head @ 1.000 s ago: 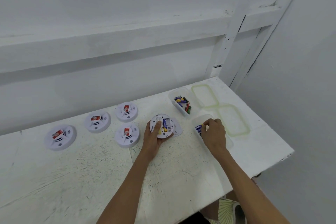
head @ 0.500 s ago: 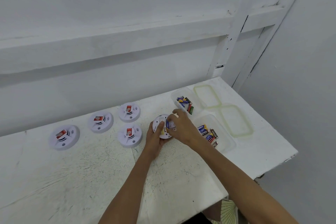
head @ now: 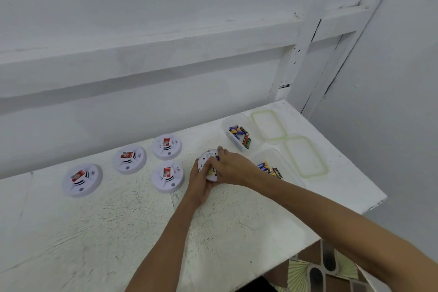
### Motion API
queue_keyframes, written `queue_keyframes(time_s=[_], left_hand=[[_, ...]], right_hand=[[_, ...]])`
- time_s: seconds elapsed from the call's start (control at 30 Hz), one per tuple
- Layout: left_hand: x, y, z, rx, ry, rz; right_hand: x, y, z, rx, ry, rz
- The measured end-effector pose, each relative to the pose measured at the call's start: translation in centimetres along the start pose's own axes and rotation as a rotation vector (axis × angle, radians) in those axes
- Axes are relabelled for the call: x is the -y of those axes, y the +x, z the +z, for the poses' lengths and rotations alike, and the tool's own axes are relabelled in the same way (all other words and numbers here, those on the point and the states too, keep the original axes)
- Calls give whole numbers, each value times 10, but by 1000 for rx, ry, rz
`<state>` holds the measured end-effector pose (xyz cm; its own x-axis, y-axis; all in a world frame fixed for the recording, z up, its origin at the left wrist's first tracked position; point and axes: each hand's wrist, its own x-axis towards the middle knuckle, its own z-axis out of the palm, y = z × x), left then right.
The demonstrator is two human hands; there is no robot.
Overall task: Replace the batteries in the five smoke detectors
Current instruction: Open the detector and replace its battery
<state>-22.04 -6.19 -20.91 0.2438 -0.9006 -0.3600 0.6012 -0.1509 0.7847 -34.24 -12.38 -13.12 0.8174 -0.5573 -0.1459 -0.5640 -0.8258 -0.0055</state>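
Head view: the open detector [head: 206, 161] is back-side up at mid surface [head: 118, 232]; I can't tell if it's resting or lifted.
Left hand [head: 201, 184]: grip wrapped round the detector's near-left edge, thumb over its back.
Right hand [head: 233, 168]: comes in from the right, grip closed, fingertips pinching a small purple-blue battery [head: 217, 158] against the detector's right half. The battery is mostly hidden.
Four other detectors lie face up to the left, each with a red tag: leftmost unit [head: 81, 180], second unit [head: 129, 160], far unit [head: 167, 147], near unit [head: 168, 176], which is just beside the left hand.
To the right, the far tub [head: 252, 123] and near tub [head: 283, 159] both hold loose batteries. Two clear lids [head: 305, 156] lie flat beyond them.
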Motion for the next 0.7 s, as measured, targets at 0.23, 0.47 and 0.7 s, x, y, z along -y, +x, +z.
queue_keyframes(time_s=[0.23,0.47,0.7], left_hand=[[-2,-1,2,6,-13,5],[2,2,2,3,-17,11],[-2,1,3,-23,-64,3]], right_hand=[[-10,-12,26,-142,-117,-104],[-14,-15,32,-201,-33,-161],[-30,-17,29,-261,116,-200]])
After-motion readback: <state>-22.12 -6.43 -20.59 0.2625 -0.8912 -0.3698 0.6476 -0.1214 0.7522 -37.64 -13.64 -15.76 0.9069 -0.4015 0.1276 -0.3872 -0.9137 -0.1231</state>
